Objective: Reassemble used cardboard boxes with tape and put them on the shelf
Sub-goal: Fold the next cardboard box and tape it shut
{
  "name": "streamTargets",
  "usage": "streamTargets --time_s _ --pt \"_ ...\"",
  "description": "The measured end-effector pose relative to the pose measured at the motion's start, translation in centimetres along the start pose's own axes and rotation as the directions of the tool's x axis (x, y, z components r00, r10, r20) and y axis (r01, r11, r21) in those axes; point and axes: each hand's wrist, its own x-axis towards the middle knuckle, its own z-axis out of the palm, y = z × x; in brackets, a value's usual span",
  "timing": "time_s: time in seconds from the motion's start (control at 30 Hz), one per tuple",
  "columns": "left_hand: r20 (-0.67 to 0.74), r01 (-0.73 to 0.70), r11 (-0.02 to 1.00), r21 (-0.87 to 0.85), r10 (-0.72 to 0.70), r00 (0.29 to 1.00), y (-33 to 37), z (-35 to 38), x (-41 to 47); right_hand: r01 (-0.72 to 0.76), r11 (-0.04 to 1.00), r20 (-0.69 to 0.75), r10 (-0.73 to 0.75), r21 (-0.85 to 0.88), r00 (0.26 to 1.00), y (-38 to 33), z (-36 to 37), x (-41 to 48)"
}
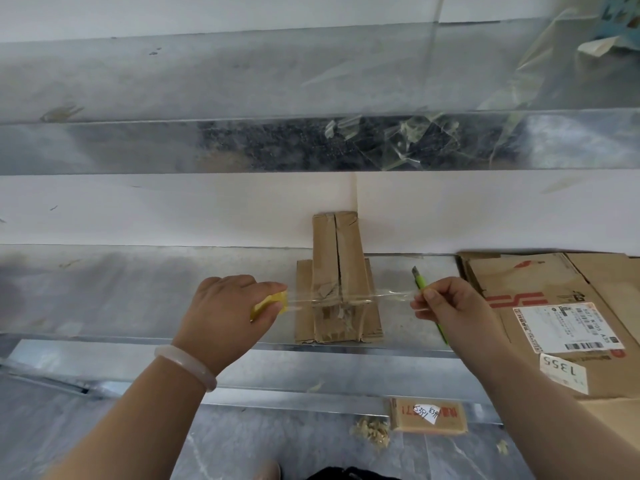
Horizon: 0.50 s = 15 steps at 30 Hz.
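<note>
In the head view, at frame centre, the small cardboard box (337, 289) stands on the metal shelf (138, 299), its seam gaping. The clear tape (391, 296) is best kept taut and level, then pressed across both flaps. The yellow tape roll (268, 304) is gripped by the left hand (228, 306), palm down. The free end is pinched by the right hand (450, 303).

1. Sits on the head, looking forward and down onto a metal shelf (121, 292) at mid-frame.
2. Stands near, wide-angle, taking in floor (311, 441) along the bottom and an upper shelf (173, 81) across the top.
3. Serves as the single view.
</note>
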Motion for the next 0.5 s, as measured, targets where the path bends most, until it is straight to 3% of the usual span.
streamTargets --time_s 0.23,0.5 --pt "0.046 0.036 0.999 -0.011 -0.036 0.998 0.1 2.0 0.1 -0.148 0.988 -0.030 0.150 0.054 0.988 1.7 3.4 0.6" --pt "0.034 -0.052 0.995 0.089 0.049 0.998 0.9 3.5 1.1 -0.196 0.979 -0.027 0.195 -0.061 0.980 2.8 7.0 0.9"
